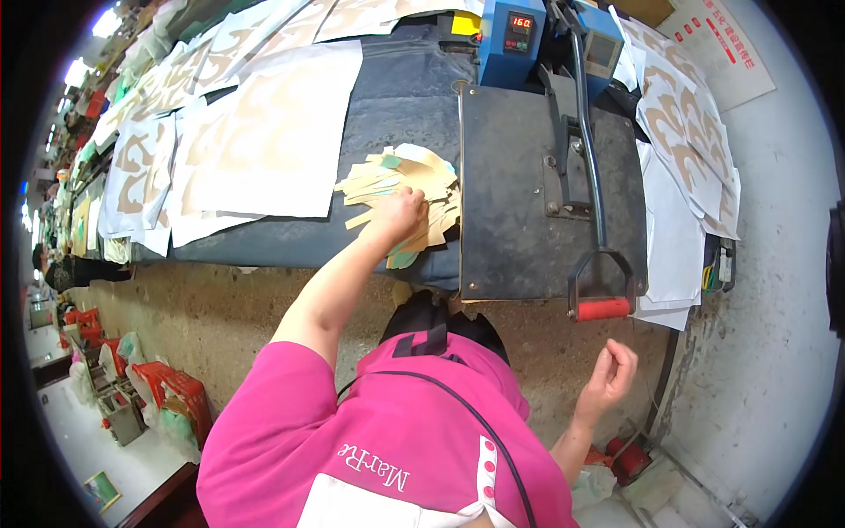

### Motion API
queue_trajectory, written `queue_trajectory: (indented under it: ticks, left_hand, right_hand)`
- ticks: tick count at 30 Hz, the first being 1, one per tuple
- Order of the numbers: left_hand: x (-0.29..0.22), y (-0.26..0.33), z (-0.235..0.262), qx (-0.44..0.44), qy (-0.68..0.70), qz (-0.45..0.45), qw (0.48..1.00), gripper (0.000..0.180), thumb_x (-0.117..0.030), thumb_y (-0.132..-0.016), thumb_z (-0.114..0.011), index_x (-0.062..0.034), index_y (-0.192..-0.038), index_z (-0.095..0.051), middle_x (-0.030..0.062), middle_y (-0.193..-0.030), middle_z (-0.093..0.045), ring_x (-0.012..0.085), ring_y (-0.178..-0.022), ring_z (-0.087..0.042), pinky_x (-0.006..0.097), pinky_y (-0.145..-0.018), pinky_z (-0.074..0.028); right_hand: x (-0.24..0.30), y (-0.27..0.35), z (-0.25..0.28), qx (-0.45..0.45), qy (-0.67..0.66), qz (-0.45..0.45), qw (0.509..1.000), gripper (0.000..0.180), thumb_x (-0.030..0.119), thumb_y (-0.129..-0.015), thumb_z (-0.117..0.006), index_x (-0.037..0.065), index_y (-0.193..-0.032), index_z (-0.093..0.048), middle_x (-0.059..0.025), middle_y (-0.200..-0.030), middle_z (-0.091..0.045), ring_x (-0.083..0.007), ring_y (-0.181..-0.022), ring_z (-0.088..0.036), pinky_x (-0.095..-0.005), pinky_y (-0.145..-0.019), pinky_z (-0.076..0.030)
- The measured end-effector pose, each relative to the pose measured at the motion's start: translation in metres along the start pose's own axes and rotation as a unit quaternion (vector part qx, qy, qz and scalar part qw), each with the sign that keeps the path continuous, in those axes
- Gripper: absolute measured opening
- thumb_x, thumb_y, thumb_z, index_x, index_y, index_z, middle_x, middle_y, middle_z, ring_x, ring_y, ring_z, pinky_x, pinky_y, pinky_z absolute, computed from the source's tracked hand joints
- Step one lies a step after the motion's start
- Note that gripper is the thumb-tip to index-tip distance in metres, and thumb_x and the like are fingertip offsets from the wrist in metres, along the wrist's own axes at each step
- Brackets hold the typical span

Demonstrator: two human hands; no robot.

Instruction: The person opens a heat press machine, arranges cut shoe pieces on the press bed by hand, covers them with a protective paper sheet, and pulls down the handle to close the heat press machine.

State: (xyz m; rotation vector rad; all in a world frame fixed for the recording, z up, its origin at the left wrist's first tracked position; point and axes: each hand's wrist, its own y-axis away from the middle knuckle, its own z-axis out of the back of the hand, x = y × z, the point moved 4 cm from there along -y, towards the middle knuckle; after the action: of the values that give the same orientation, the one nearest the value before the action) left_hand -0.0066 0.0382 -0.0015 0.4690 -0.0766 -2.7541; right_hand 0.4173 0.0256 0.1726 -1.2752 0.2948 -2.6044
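A loose heap of pale yellow strips [429,176], with some light green pieces among them, lies on the dark table cover. My left hand [403,214] reaches into this heap with its fingers closed on strips; the fingertips are partly hidden. To the right of the heap stands a heat press, its dark flat plate [510,194] lowered. The press's long lever ends in a red handle grip [604,308]. My right hand [613,371] hangs in the air below that grip, apart from it, fingers curled in with nothing visible in them.
White sheets with tan curved shapes [264,132] cover the table's left side. More patterned sheets [687,123] lie right of the press, beside a wall [783,176]. A blue control box [508,44] with a lit display stands behind. Red plastic stools [176,387] stand at the lower left.
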Motion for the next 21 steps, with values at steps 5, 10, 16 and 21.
queue_trajectory:
  ticks: [5, 10, 16, 21]
  left_hand:
    - [0.001, 0.001, 0.002, -0.007, 0.003, 0.011, 1.000, 0.026, -0.030, -0.092, -0.051, -0.0052, -0.092, -0.061, 0.0188, -0.088, -0.063, 0.0377, -0.080, -0.065, 0.049, -0.069, -0.051]
    - [0.001, 0.003, -0.001, 0.006, -0.005, 0.028, 1.000, 0.025, -0.028, -0.092, -0.050, -0.0051, -0.092, -0.059, 0.0191, -0.089, -0.063, 0.0369, -0.081, -0.064, 0.048, -0.071, -0.051]
    - [-0.008, 0.028, 0.021, -0.160, 0.075, -0.022, 0.984, 0.024, -0.025, -0.088, -0.057, -0.0058, -0.102, -0.061, 0.0179, -0.093, -0.062, 0.0362, -0.083, -0.061, 0.046, -0.074, -0.050]
    - [-0.017, 0.068, 0.031, -0.164, 0.174, -0.026, 0.971, 0.025, -0.021, -0.086, -0.062, -0.0055, -0.105, -0.064, 0.0145, -0.098, -0.062, 0.0349, -0.091, -0.060, 0.043, -0.082, -0.048]
  right_hand:
    - [0.046, -0.048, -0.026, 0.133, 0.238, 0.194, 0.942, 0.043, -0.006, -0.077, -0.055, 0.005, -0.119, -0.058, -0.0107, -0.117, -0.055, -0.0283, -0.116, -0.050, -0.0469, -0.104, -0.036]
    - [0.038, -0.071, -0.053, 0.198, 0.285, 0.240, 0.907, 0.024, -0.001, -0.075, -0.060, 0.006, -0.098, -0.063, -0.0104, -0.093, -0.060, -0.0285, -0.093, -0.056, -0.0486, -0.099, -0.040]
    - [0.087, -0.094, -0.019, 0.127, 0.242, 0.306, 0.912, 0.009, 0.005, -0.076, -0.065, 0.010, -0.083, -0.063, -0.0076, -0.075, -0.056, -0.0284, -0.074, -0.054, -0.0397, -0.077, -0.041]
    - [0.180, -0.205, 0.064, -0.061, 0.242, 0.359, 0.899, 0.031, -0.005, -0.081, -0.061, 0.004, -0.111, -0.064, -0.0073, -0.107, -0.066, -0.0170, -0.098, -0.063, -0.0289, -0.091, -0.048]
